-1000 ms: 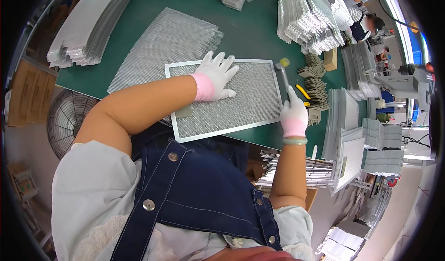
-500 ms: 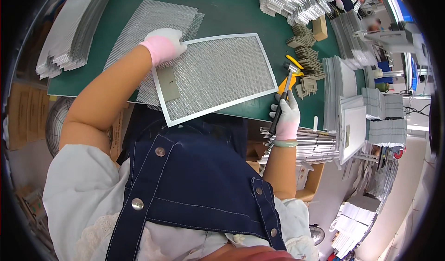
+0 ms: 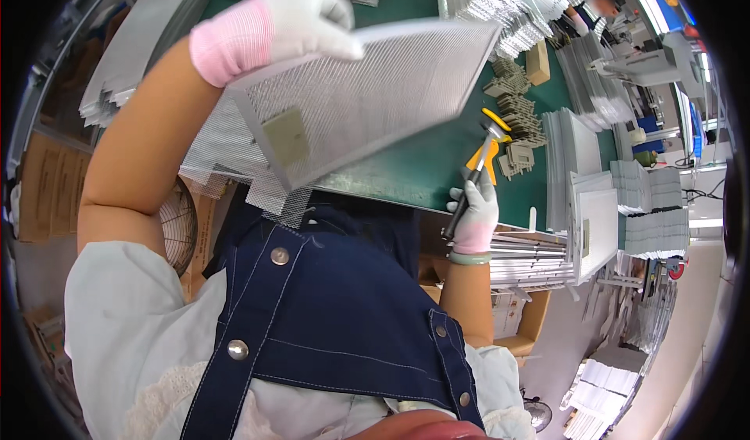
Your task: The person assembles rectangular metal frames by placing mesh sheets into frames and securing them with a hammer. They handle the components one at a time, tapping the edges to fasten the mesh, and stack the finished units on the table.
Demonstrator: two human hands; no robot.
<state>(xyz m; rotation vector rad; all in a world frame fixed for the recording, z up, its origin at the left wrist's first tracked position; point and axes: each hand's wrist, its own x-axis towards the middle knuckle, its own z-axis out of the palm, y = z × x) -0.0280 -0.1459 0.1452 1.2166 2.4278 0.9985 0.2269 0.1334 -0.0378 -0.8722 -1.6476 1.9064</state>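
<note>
My left hand (image 3: pixel 305 24), in a white glove with a pink cuff, grips the far left edge of a framed metal mesh panel (image 3: pixel 375 81). The panel is raised, tilted and slightly blurred by motion. A beige square plate (image 3: pixel 287 137) sits near its left end. Gloved as well, my right hand (image 3: pixel 476 210) is closed around the dark handle of a hammer (image 3: pixel 473 181) at the table's near right edge. The hammer's head lies beside yellow-handled pliers (image 3: pixel 488 155), partly overlapping them. Loose mesh sheets (image 3: pixel 223 147) lie under the panel and stick out over the near edge.
Stacked panels (image 3: pixel 144 38) stand at the far left of the green table (image 3: pixel 398 171). Mesh stacks (image 3: pixel 500 10), beige plastic parts (image 3: pixel 516 100) and a small wooden block (image 3: pixel 537 63) are at the far right. More framed panels (image 3: pixel 598 217) lean on the right. Another person works beyond.
My left hand has lifted the panel off the table, up and away from me, tilting it. Mesh sheets beneath are shifted toward me. My right hand still holds the hammer, nearly in place.
</note>
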